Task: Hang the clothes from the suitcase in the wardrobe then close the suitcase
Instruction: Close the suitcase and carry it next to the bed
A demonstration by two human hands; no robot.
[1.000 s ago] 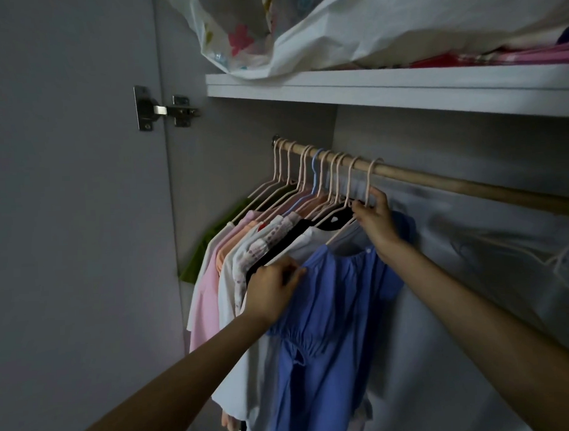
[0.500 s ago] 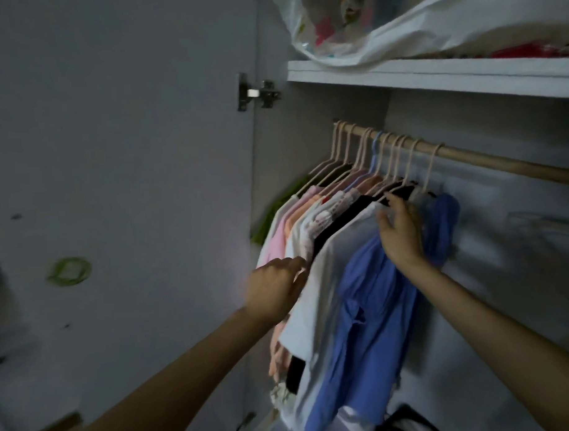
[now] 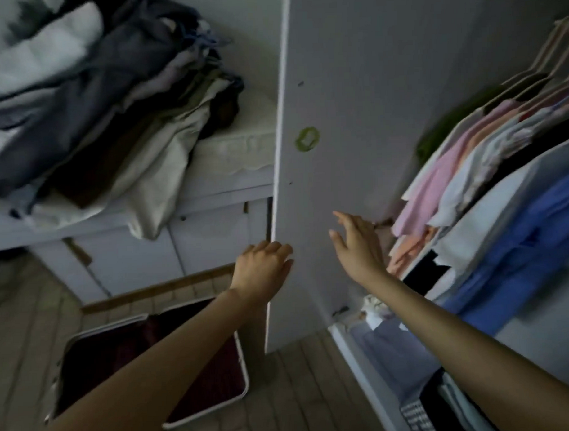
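Note:
The white wardrobe door (image 3: 337, 100) stands open in the middle of the view. My left hand (image 3: 262, 271) grips its outer edge, fingers curled onto the inner face. My right hand (image 3: 358, 245) is held up in front of the door's inner face with fingers spread, holding nothing. At the right hang several clothes on pale hangers (image 3: 548, 54), among them pink tops (image 3: 437, 184), a white top (image 3: 502, 201) and the blue dress (image 3: 529, 245) nearest me. On the floor at lower left lies an open white-rimmed case with dark red lining (image 3: 98, 360), seemingly the suitcase.
A pile of folded clothes (image 3: 95, 102) covers a white cabinet (image 3: 212, 224) at the left. A green ring sticker (image 3: 307, 137) marks the door. Clear plastic boxes with fabric (image 3: 394, 350) fill the wardrobe floor. Light plank flooring (image 3: 299, 392) lies between the case and the wardrobe.
My view swung left and down. Both hands left the hanging clothes: the left took the door's edge, the right opened in front of the door. The blue dress stays hanging.

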